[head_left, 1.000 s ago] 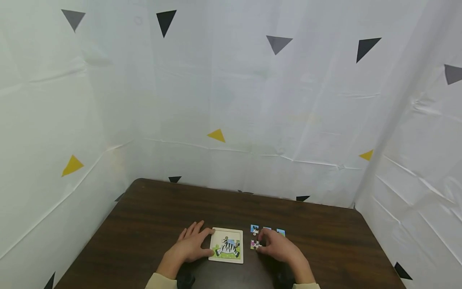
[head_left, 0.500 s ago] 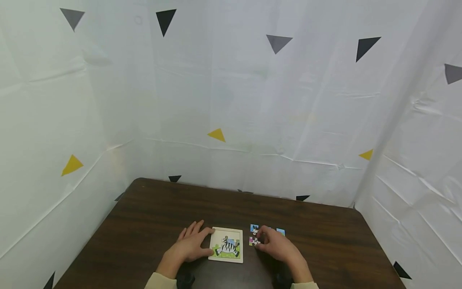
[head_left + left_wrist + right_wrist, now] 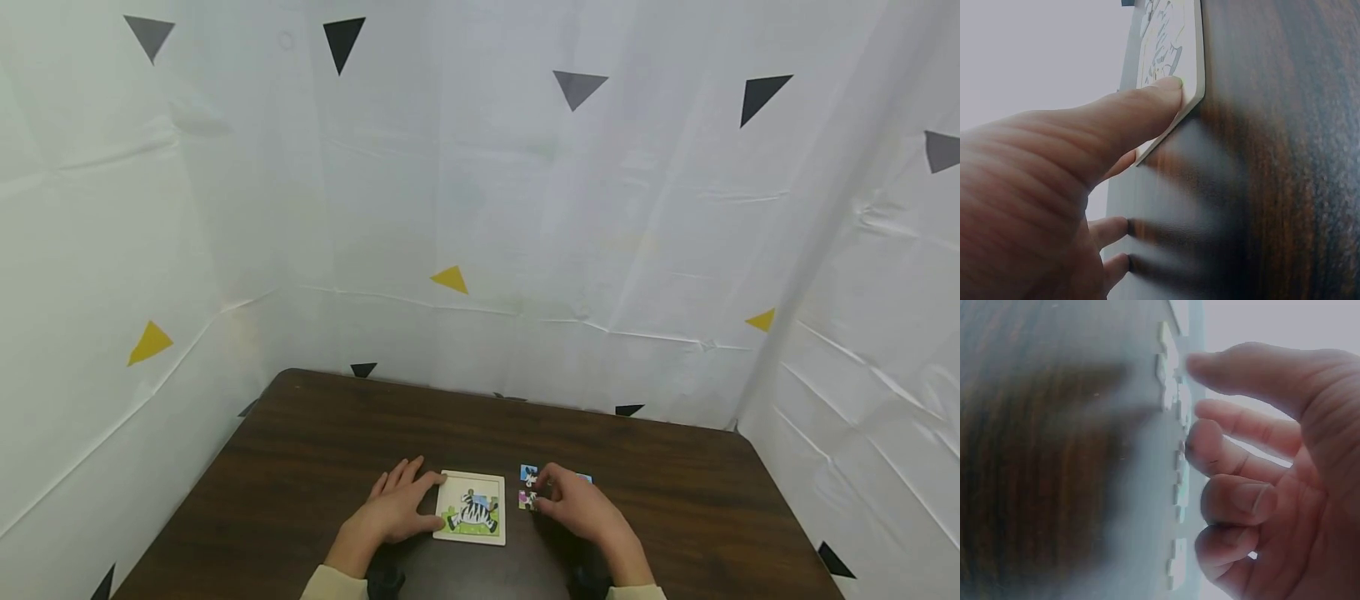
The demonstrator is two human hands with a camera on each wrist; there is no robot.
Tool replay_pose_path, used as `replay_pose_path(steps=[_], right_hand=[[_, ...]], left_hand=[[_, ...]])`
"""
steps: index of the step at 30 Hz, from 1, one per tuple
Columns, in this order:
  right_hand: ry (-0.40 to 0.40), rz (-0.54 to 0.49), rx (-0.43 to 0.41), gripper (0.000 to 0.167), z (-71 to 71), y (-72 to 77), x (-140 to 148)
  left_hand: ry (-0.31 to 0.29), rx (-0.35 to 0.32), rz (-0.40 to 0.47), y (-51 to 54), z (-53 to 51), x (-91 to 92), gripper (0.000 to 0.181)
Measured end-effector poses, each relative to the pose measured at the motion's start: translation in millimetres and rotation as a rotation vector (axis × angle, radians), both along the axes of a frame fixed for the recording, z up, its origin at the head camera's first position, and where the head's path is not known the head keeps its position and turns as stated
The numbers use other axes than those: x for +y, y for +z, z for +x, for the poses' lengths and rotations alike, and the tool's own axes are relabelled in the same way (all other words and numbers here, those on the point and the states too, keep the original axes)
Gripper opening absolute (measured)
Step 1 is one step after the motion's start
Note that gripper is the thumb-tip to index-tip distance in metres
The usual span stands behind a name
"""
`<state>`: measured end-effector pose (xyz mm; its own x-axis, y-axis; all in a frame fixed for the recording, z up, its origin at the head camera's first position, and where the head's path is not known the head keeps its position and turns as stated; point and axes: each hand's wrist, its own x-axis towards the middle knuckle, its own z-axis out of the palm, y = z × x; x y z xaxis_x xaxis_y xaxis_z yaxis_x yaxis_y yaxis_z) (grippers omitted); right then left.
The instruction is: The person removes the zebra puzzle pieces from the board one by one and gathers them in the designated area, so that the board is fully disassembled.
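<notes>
A small square wooden puzzle tray [image 3: 483,482] lies on the table, its lower part filled with joined pieces of a zebra picture [image 3: 474,517]. At the tray's left side my left hand [image 3: 390,510] rests with spread fingers. Its thumb [image 3: 1147,106] presses on one corner and the index finger touches near another. My right hand [image 3: 583,507] hovers over loose jigsaw pieces to the right of the tray. Thumb and fingers stand apart with nothing between them in the right wrist view. A blue zebra-head piece [image 3: 528,473] and a pink-and-green piece [image 3: 523,499] lie by its fingertips.
Another blue piece [image 3: 585,477] shows partly behind the right hand, which may hide more. Flat jigsaw pieces [image 3: 1177,565] line the tabletop in the right wrist view. The dark wooden table [image 3: 375,417] ends at a white sheet [image 3: 487,208] with triangles.
The pink-and-green piece has shifted up and slightly left, closer to the zebra-head piece. My right fingers have moved slightly off it. My left hand and the tray have stayed put.
</notes>
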<state>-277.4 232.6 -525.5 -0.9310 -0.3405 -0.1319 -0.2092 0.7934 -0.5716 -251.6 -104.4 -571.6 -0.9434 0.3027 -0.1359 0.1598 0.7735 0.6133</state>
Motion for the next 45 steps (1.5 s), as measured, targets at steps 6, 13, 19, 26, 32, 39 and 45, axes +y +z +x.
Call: replay_pose_path(steps=[6,13,19,26,32,39,45], right_hand=[[0.068,-0.018,0.064,0.025,-1.1,0.9,-14.0],[0.177,-0.019,0.064,0.026,-0.2,3.1,-48.9],[0.177,0.029,0.044,0.033,-0.2,-1.5,-73.3],[0.169,0.066,0.03,0.028,2.2,-5.0,-82.8],[0.184,0.051,0.011,0.021,4.4,-0.4,-85.8],[0.196,0.01,-0.042,0.021,7.0,-0.5,-85.8],[0.198,-0.012,-0.053,0.021,7.0,-1.0,-85.0]], left_hand=[[0.006,0.023,-0.01,-6.5,-7.2,-2.5,0.068],[0.001,0.005,-0.012,-2.0,-8.1,-4.2,0.067],[-0.004,0.011,-0.041,-4.9,-11.0,-3.8,0.068],[-0.011,0.0,-0.04,-9.4,-12.1,-2.4,0.067],[-0.013,0.009,-0.056,-15.0,-14.9,-4.0,0.07],[-0.007,-0.003,-0.022,-5.2,-4.9,-1.6,0.066],[-0.011,-0.007,-0.021,6.8,1.0,0.4,0.066]])
